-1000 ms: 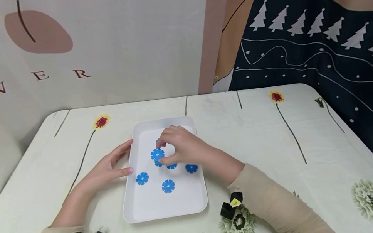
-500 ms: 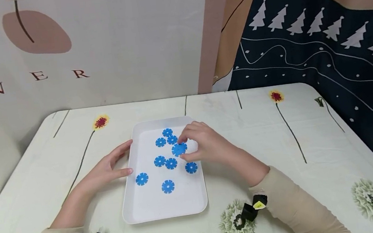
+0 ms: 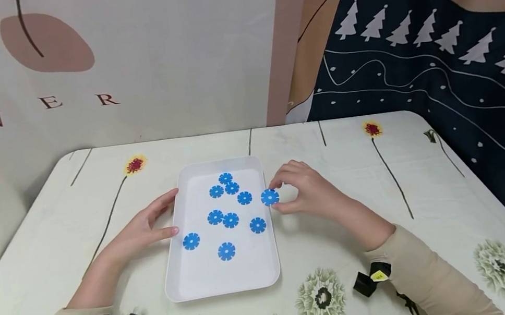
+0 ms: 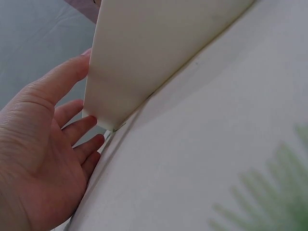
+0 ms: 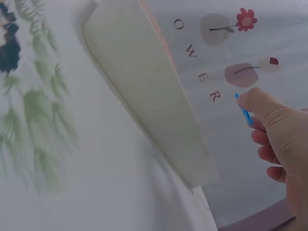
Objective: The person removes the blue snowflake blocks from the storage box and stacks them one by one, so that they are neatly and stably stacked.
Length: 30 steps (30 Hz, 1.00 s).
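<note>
My right hand (image 3: 309, 188) pinches a blue notched disc (image 3: 269, 197) between thumb and finger, over the right rim of the white tray (image 3: 220, 277). In the right wrist view that pinched disc (image 5: 244, 109) appears edge-on, above the level of the tray wall (image 5: 139, 82). Several more flat blue discs, each with a small central hole, lie in the tray, among them one near the front (image 3: 227, 251) and one at the left (image 3: 191, 241). My left hand (image 3: 147, 228) rests its straight fingers and thumb against the tray's left side. The left wrist view shows this hand (image 4: 53, 144) at the tray's outer wall (image 4: 144, 53).
A flower-printed cloth (image 3: 339, 246) covers the table under the tray. Behind the table hangs a pale printed curtain (image 3: 176, 72), with a dark tree-patterned cloth (image 3: 411, 64) at the right. Black devices sit on both wrists.
My right hand has moved rightward from the middle of the tray to its right rim, carrying the blue disc. More discs in the tray are uncovered. The left hand has stayed in place.
</note>
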Tool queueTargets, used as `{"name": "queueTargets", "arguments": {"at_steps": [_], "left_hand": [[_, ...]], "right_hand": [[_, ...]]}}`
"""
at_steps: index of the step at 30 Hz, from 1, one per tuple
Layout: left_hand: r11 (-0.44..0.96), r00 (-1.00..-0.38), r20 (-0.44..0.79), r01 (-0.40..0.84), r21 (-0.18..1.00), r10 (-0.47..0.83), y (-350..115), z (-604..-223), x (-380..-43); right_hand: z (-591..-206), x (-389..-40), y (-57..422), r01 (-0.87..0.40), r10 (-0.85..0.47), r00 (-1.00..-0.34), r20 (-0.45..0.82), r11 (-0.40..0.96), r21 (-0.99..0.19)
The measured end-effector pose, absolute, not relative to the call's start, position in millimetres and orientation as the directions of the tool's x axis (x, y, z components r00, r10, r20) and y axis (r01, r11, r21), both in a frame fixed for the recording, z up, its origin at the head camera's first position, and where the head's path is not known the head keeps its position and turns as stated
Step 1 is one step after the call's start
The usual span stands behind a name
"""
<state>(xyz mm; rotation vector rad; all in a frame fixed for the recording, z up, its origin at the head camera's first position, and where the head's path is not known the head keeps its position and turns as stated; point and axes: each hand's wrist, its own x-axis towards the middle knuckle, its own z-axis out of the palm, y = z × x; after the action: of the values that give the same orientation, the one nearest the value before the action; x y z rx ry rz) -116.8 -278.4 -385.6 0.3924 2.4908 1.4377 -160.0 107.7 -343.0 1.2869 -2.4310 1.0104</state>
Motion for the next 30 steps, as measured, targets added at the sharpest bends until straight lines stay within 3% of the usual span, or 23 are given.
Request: {"name": "queueTargets", "arguments": {"at_steps": [7, 16, 30], "left_hand": [[0.486, -0.934, -0.075, 0.112, 0.867, 0.348, -279, -385, -117], [0.484, -0.936, -0.065, 0.119, 0.867, 0.347, -280, -388, -117], [0.466, -0.937, -0.082, 0.092, 0.88, 0.34, -279, -387, -116]], "right_hand": [[-355, -168, 131, -0.766, -0.609, -0.631, 0.481, 0.387, -0.514], [-371, -175, 153, -0.637, -0.563, -0.753, 0.34, 0.494, -0.592], [-395, -185, 167, -0.552, -0.545, -0.805, 0.233, 0.546, -0.63]]}}
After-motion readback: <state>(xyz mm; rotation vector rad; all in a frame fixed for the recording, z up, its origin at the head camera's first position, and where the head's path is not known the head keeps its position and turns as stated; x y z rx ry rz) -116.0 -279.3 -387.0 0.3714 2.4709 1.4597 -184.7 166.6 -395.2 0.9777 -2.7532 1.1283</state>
